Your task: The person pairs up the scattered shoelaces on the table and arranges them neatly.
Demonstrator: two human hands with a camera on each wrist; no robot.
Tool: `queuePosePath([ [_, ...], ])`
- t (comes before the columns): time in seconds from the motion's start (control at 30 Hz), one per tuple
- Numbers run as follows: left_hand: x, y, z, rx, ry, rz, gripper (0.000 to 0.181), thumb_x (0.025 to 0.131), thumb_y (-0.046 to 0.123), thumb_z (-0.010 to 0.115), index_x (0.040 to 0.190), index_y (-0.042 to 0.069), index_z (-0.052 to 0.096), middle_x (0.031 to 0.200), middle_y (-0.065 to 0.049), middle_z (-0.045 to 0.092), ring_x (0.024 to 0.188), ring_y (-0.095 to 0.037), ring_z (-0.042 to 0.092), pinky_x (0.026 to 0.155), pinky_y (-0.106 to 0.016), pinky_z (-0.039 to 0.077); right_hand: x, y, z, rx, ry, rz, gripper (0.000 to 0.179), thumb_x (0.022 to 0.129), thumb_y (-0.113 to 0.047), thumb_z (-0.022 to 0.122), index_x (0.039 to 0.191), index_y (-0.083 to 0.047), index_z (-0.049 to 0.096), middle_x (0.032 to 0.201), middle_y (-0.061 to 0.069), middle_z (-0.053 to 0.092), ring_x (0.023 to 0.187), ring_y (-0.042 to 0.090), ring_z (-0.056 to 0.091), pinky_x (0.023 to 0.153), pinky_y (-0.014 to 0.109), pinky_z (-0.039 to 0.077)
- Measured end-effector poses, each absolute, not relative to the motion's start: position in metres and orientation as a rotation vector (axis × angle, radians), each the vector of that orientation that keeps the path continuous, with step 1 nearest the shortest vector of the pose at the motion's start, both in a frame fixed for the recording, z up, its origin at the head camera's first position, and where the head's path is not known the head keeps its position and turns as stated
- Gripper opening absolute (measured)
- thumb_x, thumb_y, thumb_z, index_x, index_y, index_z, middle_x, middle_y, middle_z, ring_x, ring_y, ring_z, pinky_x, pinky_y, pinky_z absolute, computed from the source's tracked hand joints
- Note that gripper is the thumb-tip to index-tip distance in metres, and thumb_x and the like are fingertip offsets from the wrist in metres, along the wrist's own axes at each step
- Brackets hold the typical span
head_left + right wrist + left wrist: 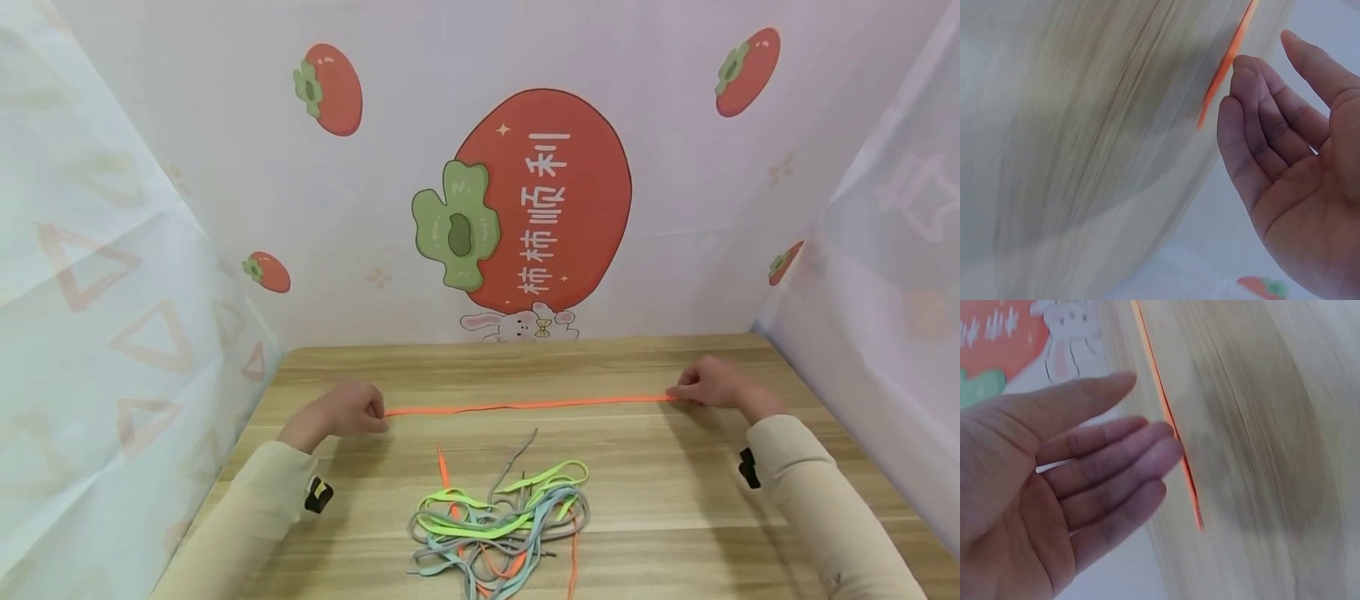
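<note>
An orange shoelace (555,404) lies stretched almost straight from left to right across the back part of the wooden table. My left hand (352,408) is at its left end; in the left wrist view the thumb stands apart from the loosely bent fingers (1110,456), whose tips overlap the lace (1159,381) near its end. At the opposite end is my right hand (712,383). The right wrist view has its thumb and fingers (1232,128) apart too, fingertips right beside the lace (1229,57). Neither hand pinches it.
Nearer the front, a tangled pile holds neon green (480,528), light blue (534,546), grey (510,462) and orange (442,467) shoelaces. A printed sheet (390,192) hangs behind the wooden table (660,550), with further sheets at both sides.
</note>
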State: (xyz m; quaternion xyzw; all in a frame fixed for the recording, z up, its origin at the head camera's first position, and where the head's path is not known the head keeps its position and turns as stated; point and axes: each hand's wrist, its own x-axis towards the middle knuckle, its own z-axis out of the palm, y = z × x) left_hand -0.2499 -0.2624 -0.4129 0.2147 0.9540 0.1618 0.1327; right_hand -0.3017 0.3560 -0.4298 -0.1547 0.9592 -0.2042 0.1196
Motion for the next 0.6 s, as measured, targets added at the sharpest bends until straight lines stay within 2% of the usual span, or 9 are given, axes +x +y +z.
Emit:
queuePosePath([
  [0.13, -0.246, -0.237, -0.410, 0.767, 2.731, 0.469, 0.014, 0.094, 0.015, 0.080, 0.099, 0.004, 0.075, 0.095, -0.004, 0.075, 0.086, -0.013, 0.069, 0.079, -0.036, 0.059, -0.298, 0.337, -0.426, -0.523, 2.767, -0.585, 0.027, 0.100, -0.034, 0.073, 0.089, -0.010, 0.077, 0.074, -0.001, 0.067, 0.067, 0.011, 0.054, 0.064, 0.029, 0.044],
  [0.33, -0.243, -0.207, -0.415, 0.948, 2.677, 0.447, 0.010, 0.092, 0.007, 0.078, 0.099, 0.002, 0.073, 0.095, -0.004, 0.076, 0.088, -0.013, 0.071, 0.080, -0.030, 0.059, -0.292, 0.308, -0.425, -0.632, 2.728, -0.582, 0.023, 0.101, -0.033, 0.072, 0.091, -0.013, 0.078, 0.077, -0.003, 0.068, 0.066, 0.009, 0.053, 0.065, 0.029, 0.045],
  [0.47, -0.241, -0.194, -0.422, 1.043, 2.646, 0.440, 0.014, 0.091, 0.011, 0.082, 0.094, 0.004, 0.070, 0.091, -0.002, 0.073, 0.082, -0.008, 0.067, 0.076, -0.025, 0.056, -0.287, 0.286, -0.427, -0.715, 2.679, -0.603, 0.020, 0.101, -0.031, 0.073, 0.091, -0.014, 0.079, 0.076, -0.004, 0.066, 0.066, 0.008, 0.052, 0.065, 0.027, 0.045],
  [0.6, -0.240, -0.184, -0.428, 1.062, 2.659, 0.399, 0.018, 0.089, 0.012, 0.084, 0.088, 0.005, 0.067, 0.083, -0.002, 0.068, 0.072, -0.004, 0.053, 0.070, -0.022, 0.048, -0.278, 0.260, -0.427, -0.814, 2.621, -0.631, 0.018, 0.100, -0.028, 0.074, 0.090, -0.014, 0.078, 0.075, -0.007, 0.063, 0.066, 0.007, 0.051, 0.065, 0.025, 0.044],
])
